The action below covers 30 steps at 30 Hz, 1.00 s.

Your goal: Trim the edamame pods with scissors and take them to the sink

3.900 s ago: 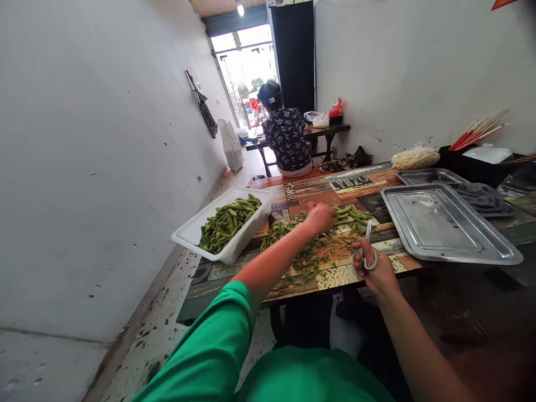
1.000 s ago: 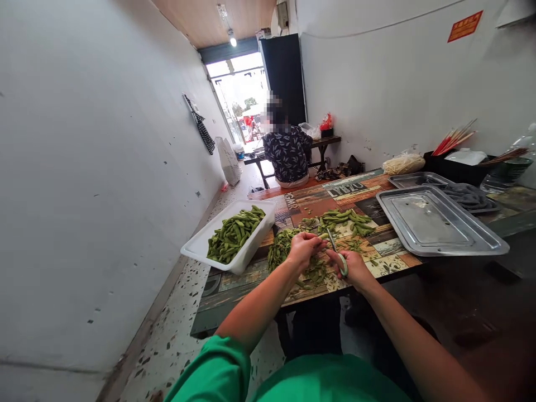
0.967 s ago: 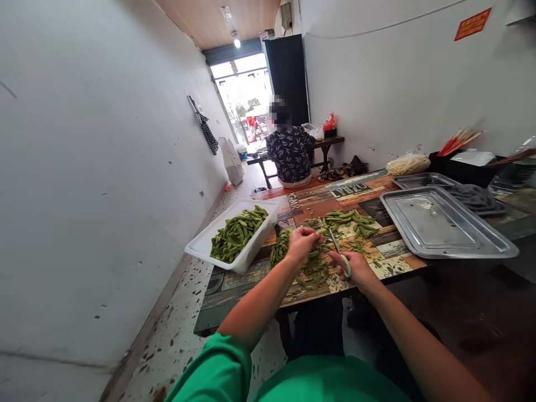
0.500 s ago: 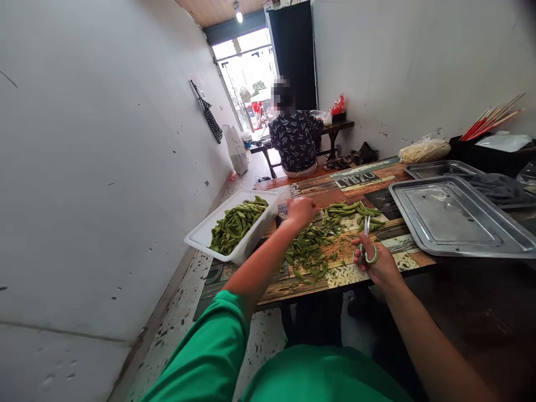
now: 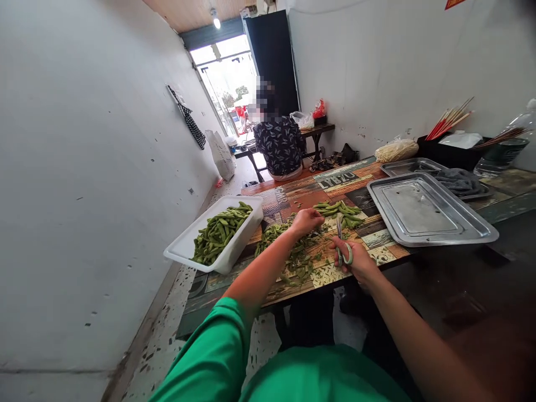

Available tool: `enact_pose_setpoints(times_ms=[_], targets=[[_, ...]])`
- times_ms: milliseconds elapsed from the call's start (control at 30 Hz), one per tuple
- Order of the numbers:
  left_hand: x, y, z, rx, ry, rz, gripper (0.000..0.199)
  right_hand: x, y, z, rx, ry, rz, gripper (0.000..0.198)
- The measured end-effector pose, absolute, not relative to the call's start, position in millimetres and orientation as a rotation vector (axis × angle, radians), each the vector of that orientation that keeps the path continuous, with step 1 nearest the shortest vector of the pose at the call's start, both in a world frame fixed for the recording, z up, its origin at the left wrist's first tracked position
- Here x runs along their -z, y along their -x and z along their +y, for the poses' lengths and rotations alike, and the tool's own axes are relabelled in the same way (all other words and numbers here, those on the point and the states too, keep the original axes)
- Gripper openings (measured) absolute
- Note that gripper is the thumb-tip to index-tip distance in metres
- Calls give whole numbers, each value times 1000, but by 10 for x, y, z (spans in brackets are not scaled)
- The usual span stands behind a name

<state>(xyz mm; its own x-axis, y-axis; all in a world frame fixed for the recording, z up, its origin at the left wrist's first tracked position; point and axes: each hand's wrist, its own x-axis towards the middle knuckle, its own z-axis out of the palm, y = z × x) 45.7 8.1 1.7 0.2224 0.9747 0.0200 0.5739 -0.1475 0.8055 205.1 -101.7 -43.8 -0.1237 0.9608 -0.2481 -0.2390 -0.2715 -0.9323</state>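
Observation:
My right hand [image 5: 355, 261] is closed round the handles of a pair of scissors [image 5: 340, 230], whose blades point away from me. Just left of the blades, my left hand [image 5: 307, 221] hovers low over the table with its fingers curled together; anything in them is too small to make out. Beyond both hands lies a loose pile of green bean pods [image 5: 333, 209], which look like edamame. Cut bits and small green scraps [image 5: 302, 263] are scattered under and in front of my left hand. A white plastic tub [image 5: 239, 245] on the left holds many more pods [image 5: 221, 230].
Metal trays [image 5: 422, 215] lie on the right of the patterned table [image 5: 299, 195], a dark cloth [image 5: 458, 182] on the rear one. Behind stand a bag of pale sticks [image 5: 396, 150], a black box [image 5: 431, 149] and a plastic bottle [image 5: 500, 156]. A person [image 5: 278, 146] sits ahead, facing away.
My left hand has moved right, away from the tub's side and closer to the scissors and the pod pile. The view has turned to the right. My right hand still holds the scissors.

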Motion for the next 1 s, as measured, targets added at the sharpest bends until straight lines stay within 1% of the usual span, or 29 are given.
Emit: enact_pose_setpoints(times_ms=[100,200,300,467,633,800,900,1000], targets=[[28,-308,-54,-813,-1449,1207,22,391,-1957,-1038,-1555,1231,-1046,51],[23,-200,-157,-837,-1293,1112,34,356,-1851,-1074,-1539,1297,-1193,49],[-15,-128,-238,-866,-1280,1102,38,334,-1788,-1105,-1479,1303,-1324,50],[-82,-26,-350,-794,-1467,1113,41,202,-1784,-1151,-1457,1333,-1401,54],[-191,63,-387,-661,-1669,1135,36,116,-1786,-1182,-1458,1309,-1422,53],[-234,69,-363,-579,-1691,1157,26,220,-1802,-1160,-1370,1271,-1466,53],[-227,23,-362,-652,-1549,1154,20,262,-1804,-1154,-1406,1270,-1406,50],[-224,-45,-395,-757,-1225,1069,22,252,-1780,-1185,-1515,1270,-1227,49]])
